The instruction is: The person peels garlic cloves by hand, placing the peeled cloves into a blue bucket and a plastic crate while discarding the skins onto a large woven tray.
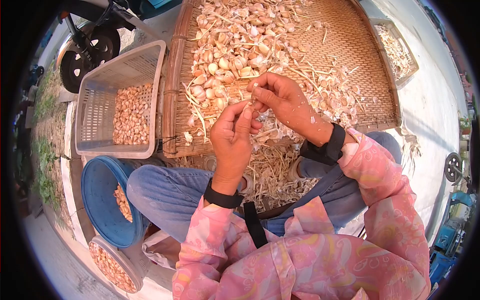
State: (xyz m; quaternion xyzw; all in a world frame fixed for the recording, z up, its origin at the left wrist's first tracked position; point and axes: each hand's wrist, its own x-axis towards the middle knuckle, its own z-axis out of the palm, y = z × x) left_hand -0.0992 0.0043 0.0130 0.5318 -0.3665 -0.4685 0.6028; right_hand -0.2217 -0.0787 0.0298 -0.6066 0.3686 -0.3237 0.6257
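Observation:
My left hand (232, 134) and my right hand (289, 102) meet above the near edge of a woven bamboo tray (345, 37). Thumb and fingers of both are pinched around a small garlic clove (248, 106), mostly hidden by the fingertips. Bits of skin cling to the back of my right hand. Under and beyond the hands lies a heap of loose garlic cloves (225, 64), mixed with papery skins and dry stalks. Peelings and root ends (332, 95) are strewn over the tray to the right of my hands.
At left stands a white plastic basket (87, 112) with cloves inside. Below it are a blue bucket (95, 200) and a white bucket (142, 260), both holding cloves. A crate (415, 67) of scraps is at far right. Skins (272, 172) litter the ground between my legs.

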